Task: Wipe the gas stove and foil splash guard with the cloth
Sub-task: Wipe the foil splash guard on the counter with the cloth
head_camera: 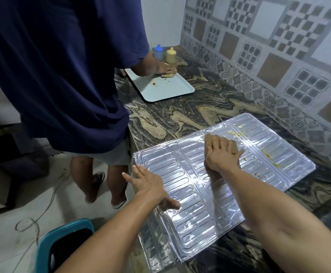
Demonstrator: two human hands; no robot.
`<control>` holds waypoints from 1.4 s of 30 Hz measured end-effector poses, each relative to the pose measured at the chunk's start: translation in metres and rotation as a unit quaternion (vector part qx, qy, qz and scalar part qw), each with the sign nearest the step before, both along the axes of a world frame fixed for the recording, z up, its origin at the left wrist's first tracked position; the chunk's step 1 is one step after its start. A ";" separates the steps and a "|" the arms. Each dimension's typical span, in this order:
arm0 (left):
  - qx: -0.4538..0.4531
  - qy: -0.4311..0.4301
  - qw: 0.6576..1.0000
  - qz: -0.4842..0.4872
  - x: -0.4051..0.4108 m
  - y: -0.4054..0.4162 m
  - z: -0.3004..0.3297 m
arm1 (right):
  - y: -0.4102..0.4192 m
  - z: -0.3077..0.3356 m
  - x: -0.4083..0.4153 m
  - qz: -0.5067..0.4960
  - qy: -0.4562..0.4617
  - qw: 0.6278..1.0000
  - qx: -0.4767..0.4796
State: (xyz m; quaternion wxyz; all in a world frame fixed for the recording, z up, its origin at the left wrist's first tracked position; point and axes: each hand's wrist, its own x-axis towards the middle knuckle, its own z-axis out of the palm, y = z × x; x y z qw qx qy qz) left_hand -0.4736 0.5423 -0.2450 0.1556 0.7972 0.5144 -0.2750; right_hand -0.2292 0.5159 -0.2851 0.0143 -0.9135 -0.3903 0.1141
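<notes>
Cloth (212, 141) lies under the right hand (222, 154), whose flat fingers press and do not grip. Yellow smears (269, 154) sit just right of it on the shiny sheet (192, 223). The left hand (150, 184), flat too, pins the sheet's left edge.

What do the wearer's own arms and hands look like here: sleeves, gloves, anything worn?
Nothing worn shows. The left hand and right hand have no gloves and no rings. Both are bare from there back to the frame edge: no sleeve or cuff comes into view, and no watch, bracelet or strap sits at either wrist. No tattoos, tape or other markings can be seen.
</notes>
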 end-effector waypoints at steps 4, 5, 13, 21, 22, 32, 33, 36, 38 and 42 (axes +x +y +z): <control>0.034 -0.023 0.998 -0.050 0.012 -0.002 -0.002 | -0.008 0.001 0.000 -0.016 -0.002 1.000 -0.009; 0.045 -0.050 0.994 -0.091 0.016 -0.002 -0.004 | -0.012 0.002 -0.002 0.002 -0.009 1.000 -0.004; -0.034 -0.028 0.986 -0.163 0.017 0.001 -0.010 | -0.025 0.000 -0.016 0.042 0.005 0.999 0.009; -0.017 0.012 0.984 -0.178 0.017 0.000 0.016 | -0.054 0.037 -0.044 -0.096 -0.052 0.994 -0.012; 0.002 0.017 0.982 -0.189 0.017 -0.001 0.018 | -0.060 0.046 -0.047 -0.114 -0.032 0.993 0.016; -0.003 -0.137 0.940 -0.312 0.038 -0.019 -0.024 | -0.116 0.110 -0.062 -0.124 -0.177 0.951 0.222; -0.010 -0.121 0.944 -0.305 0.036 -0.020 -0.026 | -0.119 0.114 -0.060 -0.109 -0.210 0.950 0.203; -0.009 -0.095 0.954 -0.285 0.029 -0.020 -0.024 | -0.123 0.132 -0.066 -0.061 -0.248 0.961 0.109; -0.009 -0.083 0.959 -0.269 0.026 -0.018 -0.019 | -0.121 0.146 -0.073 -0.048 -0.230 0.968 0.087; -0.014 -0.075 0.963 -0.257 0.017 -0.017 -0.010 | -0.115 0.145 -0.082 -0.023 -0.243 0.942 0.228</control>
